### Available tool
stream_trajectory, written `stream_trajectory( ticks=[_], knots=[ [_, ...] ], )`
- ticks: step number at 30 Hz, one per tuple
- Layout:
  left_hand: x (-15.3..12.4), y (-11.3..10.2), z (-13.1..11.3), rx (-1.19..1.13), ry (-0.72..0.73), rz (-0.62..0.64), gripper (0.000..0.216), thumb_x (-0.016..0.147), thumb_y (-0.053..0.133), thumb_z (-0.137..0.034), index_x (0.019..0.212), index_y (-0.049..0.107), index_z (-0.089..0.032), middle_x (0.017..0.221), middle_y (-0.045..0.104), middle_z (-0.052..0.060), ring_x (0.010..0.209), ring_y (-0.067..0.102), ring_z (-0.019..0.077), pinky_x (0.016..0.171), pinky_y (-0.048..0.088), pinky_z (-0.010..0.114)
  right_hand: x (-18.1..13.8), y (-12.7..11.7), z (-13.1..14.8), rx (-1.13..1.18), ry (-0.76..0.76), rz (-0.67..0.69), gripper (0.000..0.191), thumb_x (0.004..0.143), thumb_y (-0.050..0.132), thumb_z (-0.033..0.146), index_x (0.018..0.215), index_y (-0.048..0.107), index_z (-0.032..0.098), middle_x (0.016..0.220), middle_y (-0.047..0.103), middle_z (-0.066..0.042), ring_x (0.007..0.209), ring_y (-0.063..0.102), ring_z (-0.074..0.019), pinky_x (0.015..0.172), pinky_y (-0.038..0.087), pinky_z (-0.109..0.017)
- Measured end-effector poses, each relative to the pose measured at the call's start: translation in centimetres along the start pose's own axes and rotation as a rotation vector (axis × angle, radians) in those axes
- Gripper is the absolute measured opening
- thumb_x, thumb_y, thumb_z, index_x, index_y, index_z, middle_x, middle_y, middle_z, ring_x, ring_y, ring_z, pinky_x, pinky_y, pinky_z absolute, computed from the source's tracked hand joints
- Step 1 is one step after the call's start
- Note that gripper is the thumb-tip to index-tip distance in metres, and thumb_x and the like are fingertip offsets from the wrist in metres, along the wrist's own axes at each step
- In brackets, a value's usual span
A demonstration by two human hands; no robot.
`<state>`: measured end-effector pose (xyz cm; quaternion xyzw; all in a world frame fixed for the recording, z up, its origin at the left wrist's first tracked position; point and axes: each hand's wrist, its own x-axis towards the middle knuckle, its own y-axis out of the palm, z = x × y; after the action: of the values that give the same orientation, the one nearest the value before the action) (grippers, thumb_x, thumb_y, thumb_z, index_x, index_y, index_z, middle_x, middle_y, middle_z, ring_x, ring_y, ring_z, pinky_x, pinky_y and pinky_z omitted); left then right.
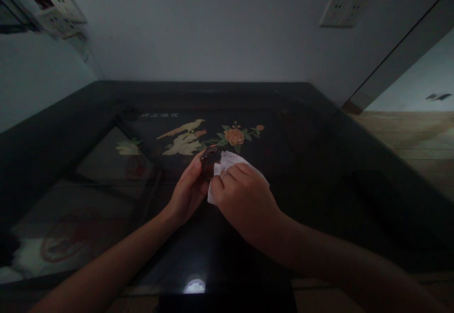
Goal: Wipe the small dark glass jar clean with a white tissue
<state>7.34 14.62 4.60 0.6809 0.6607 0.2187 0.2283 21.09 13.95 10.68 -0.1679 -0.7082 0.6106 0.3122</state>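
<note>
My left hand [190,184] is closed around a small dark, glossy object [210,156] with a curved, shiny edge; its exact kind I cannot make out. Fingers of my right hand [243,192] are bent onto a crumpled white tissue [230,158], which presses against the near right side of the dark object. A ring shows on one right finger. Both hands meet just above the middle of a black, glossy table [283,128]. The tissue and right fingers hide part of the dark object.
Inlaid in the tabletop are a pale bird picture [184,133] and an orange flower [234,136]. Behind stands a white wall with a double socket [343,12]; more sockets [58,17] are at upper left. Wooden flooring [407,135] shows at right.
</note>
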Motion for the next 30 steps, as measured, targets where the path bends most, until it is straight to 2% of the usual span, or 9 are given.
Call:
stream_trajectory(
  ticks=[3,8,11,15,18,20,23,27,30],
  knots=[
    [-0.1,0.0,0.3,0.008,-0.001,-0.005,0.035,0.087,0.060,-0.037,0.118,0.064,-0.022,0.106,0.071,0.003,0.098,0.066,0.0177,0.081,0.054,0.025,0.3,-0.2,-0.2,0.116,0.027,0.027,0.022,0.089,0.047,0.005,0.080,0.065,0.013,0.077,0.071,-0.009,0.076,0.066,-0.0232,0.073,0.048,-0.035],
    [0.0,-0.1,0.6,0.069,0.100,-0.012,0.039,0.092,0.052,-0.038,0.128,0.056,-0.024,0.126,0.063,0.006,0.114,0.060,0.0227,0.097,0.049,0.035,0.5,0.2,-0.4,0.474,0.117,0.007,0.019,0.092,0.048,0.010,0.100,0.065,0.010,0.095,0.071,-0.012,0.090,0.064,-0.0241,0.083,0.045,-0.037],
    [0.1,-0.2,0.9,0.104,0.229,-0.011,0.041,0.091,0.054,-0.042,0.130,0.054,-0.027,0.132,0.058,0.006,0.122,0.055,0.0232,0.105,0.043,0.037,0.6,0.6,-0.3,0.928,0.207,-0.081,0.023,0.092,0.046,0.015,0.106,0.064,0.010,0.096,0.069,-0.011,0.088,0.063,-0.0218,0.080,0.046,-0.034],
    [0.0,-0.4,1.2,0.215,0.369,0.010,0.048,0.088,0.056,-0.049,0.133,0.050,-0.033,0.137,0.054,0.004,0.126,0.051,0.0242,0.106,0.041,0.037,0.8,0.9,0.3,1.754,0.485,-0.155,0.023,0.087,0.048,0.022,0.100,0.065,0.014,0.076,0.065,-0.004,0.065,0.059,-0.0163,0.062,0.046,-0.029],
    [-0.3,-0.4,1.3,0.335,0.432,-0.016,0.052,0.086,0.057,-0.052,0.133,0.050,-0.034,0.139,0.052,0.003,0.127,0.049,0.0245,0.107,0.039,0.035,1.0,0.7,0.8,2.090,0.668,-0.243,0.028,0.084,0.047,0.021,0.108,0.060,0.014,0.081,0.068,-0.006,0.069,0.063,-0.0174,0.063,0.049,-0.029],
    [-0.5,-0.3,1.2,0.384,0.449,-0.053,0.054,0.084,0.059,-0.053,0.133,0.050,-0.033,0.138,0.052,0.003,0.127,0.049,0.0250,0.107,0.039,0.035,1.0,0.5,0.8,2.103,0.690,-0.235,0.030,0.085,0.045,0.018,0.111,0.058,0.012,0.089,0.069,-0.008,0.076,0.065,-0.0182,0.066,0.052,-0.029],
    [-0.8,-0.2,1.2,0.366,0.450,-0.103,0.057,0.083,0.060,-0.053,0.134,0.048,-0.033,0.137,0.053,0.004,0.125,0.050,0.0261,0.106,0.039,0.036,0.8,0.1,0.5,1.921,0.617,-0.143,0.026,0.086,0.046,0.017,0.106,0.061,0.012,0.091,0.070,-0.008,0.075,0.066,-0.0170,0.069,0.053,-0.028],
    [-0.8,0.0,1.0,0.286,0.413,-0.114,0.056,0.082,0.062,-0.053,0.134,0.049,-0.034,0.133,0.057,0.005,0.122,0.054,0.0265,0.104,0.042,0.036,0.4,-0.3,0.0,1.299,0.312,-0.095,0.017,0.088,0.051,0.016,0.098,0.064,0.013,0.086,0.070,-0.004,0.073,0.064,-0.0150,0.069,0.051,-0.026],
    [-0.7,0.2,0.6,0.245,0.384,-0.076,0.051,0.084,0.061,-0.051,0.130,0.054,-0.032,0.131,0.059,0.004,0.123,0.053,0.0246,0.104,0.041,0.033,0.2,-0.5,-0.1,0.790,0.148,-0.078,0.015,0.089,0.054,0.014,0.100,0.062,0.011,0.091,0.070,-0.007,0.080,0.064,-0.0175,0.072,0.048,-0.028]
  ],
)
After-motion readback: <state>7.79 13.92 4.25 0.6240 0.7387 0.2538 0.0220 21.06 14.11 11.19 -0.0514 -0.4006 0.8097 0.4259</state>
